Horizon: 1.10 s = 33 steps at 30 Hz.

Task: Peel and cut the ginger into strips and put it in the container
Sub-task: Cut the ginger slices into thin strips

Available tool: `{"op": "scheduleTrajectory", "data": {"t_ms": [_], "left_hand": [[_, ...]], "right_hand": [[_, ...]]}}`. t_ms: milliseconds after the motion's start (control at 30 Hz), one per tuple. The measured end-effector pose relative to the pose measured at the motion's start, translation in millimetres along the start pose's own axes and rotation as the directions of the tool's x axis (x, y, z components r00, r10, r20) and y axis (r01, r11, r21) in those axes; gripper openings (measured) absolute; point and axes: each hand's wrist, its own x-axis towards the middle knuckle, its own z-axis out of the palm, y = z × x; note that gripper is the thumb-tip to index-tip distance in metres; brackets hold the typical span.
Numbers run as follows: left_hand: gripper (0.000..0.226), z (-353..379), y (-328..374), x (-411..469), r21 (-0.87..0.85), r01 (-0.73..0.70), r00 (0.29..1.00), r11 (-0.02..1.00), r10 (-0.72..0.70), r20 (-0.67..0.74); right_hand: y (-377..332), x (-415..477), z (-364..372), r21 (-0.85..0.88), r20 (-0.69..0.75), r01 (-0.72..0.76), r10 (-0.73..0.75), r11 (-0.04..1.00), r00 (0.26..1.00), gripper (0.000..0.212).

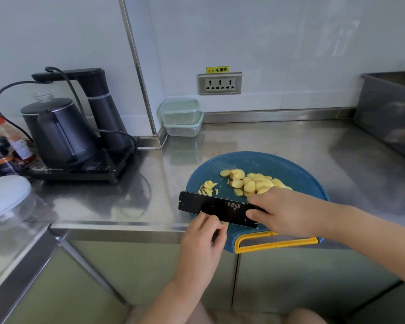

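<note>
Ginger slices [255, 183] lie heaped on the far half of my round blue cutting board [290, 164], with a smaller pile of cut strips [207, 187] just to their left. My right hand [288, 211] grips the black knife [215, 206], fingers wrapped over the hidden handle and thumb pressed on the flat of the blade, which lies across the near side of the board. My left hand [204, 239] is curled tight at the blade's near edge, thumb and forefinger pinching a small ginger piece [225, 223]. The board sits at the front edge of the steel tabletop [267, 136], its yellow handle [276, 243] overhanging. Two stacked clear containers [181, 118] stand well apart in the back corner, beside a black kettle [59, 132] on its base.
</note>
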Motion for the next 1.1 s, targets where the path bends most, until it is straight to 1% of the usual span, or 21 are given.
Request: {"op": "scheduleTrajectory", "data": {"t_ms": [233, 500, 767, 967, 1100], "left_hand": [[0.017, -1.9, 0.3, 0.6, 0.007, -0.012, 1.000, 1.000, 0.012, 0.001], [0.025, -4.1, 3.0, 3.5, -0.022, 0.007, 1.000, 1.000, -0.007, 0.011], [0.027, -4.7, 2.6, 5.2, -0.035, 0.037, 0.999, 0.999, -0.036, 0.024], [0.029, -5.7, 1.9, 5.8, -0.044, 0.057, 0.998, 0.997, -0.056, 0.032], [0.029, -7.0, 3.0, 6.4, -0.054, 0.050, 0.998, 0.997, -0.047, 0.044]], "right_hand": [[-2.3, -1.4, 0.7, -0.027, -0.008, 0.013, -0.013, 1.000, 1.000, 0.031], [-3.4, -0.6, 0.9, -0.066, -0.020, 0.037, -0.038, 0.997, 0.999, 0.031], [-4.7, 0.7, 1.7, -0.053, -0.012, 0.039, -0.039, 0.998, 0.999, 0.028], [-4.4, 2.6, 1.5, -0.031, 0.003, 0.026, -0.026, 0.999, 1.000, 0.031], [-6.2, 2.0, 0.9, -0.040, 0.014, 0.031, -0.031, 0.999, 0.999, 0.030]]}}
